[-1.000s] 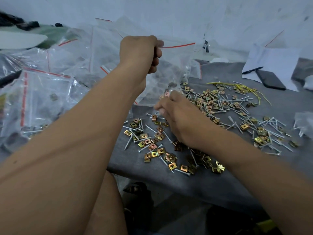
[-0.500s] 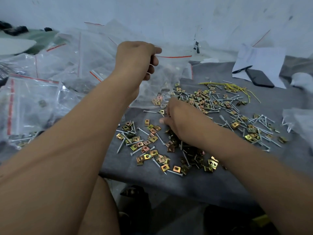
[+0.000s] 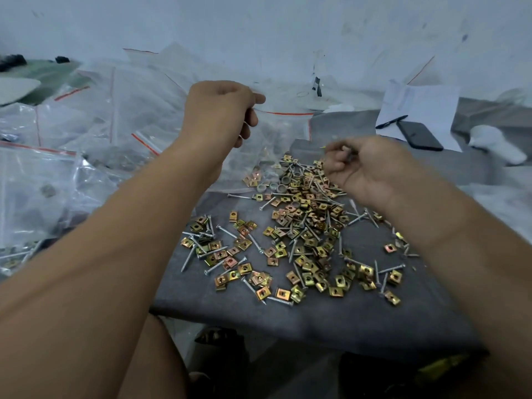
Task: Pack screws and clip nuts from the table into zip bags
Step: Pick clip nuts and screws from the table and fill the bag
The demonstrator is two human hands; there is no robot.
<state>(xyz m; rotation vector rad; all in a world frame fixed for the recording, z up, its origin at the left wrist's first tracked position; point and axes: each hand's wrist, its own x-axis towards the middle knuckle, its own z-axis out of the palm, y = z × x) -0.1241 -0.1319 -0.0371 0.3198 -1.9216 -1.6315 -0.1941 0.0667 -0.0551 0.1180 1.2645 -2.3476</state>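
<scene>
Grey counter (image 3: 331,321) strewn with small hardware.
Brass-coloured clip nuts (image 3: 308,243) and silver screws (image 3: 188,259) lie scattered across its middle; clear zip bags (image 3: 95,122) pile up at its left, and a dark phone (image 3: 419,136), pen (image 3: 391,121) and white paper (image 3: 426,102) sit far right.

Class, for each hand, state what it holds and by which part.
The left hand pinches the zip bag by its red-striped top edge. The right hand grips small hardware, apparently screws, in curled fingers; the hold point is unclear.

Hands (image 3: 221,110) above scattered clip nuts (image 3: 305,226)
</scene>
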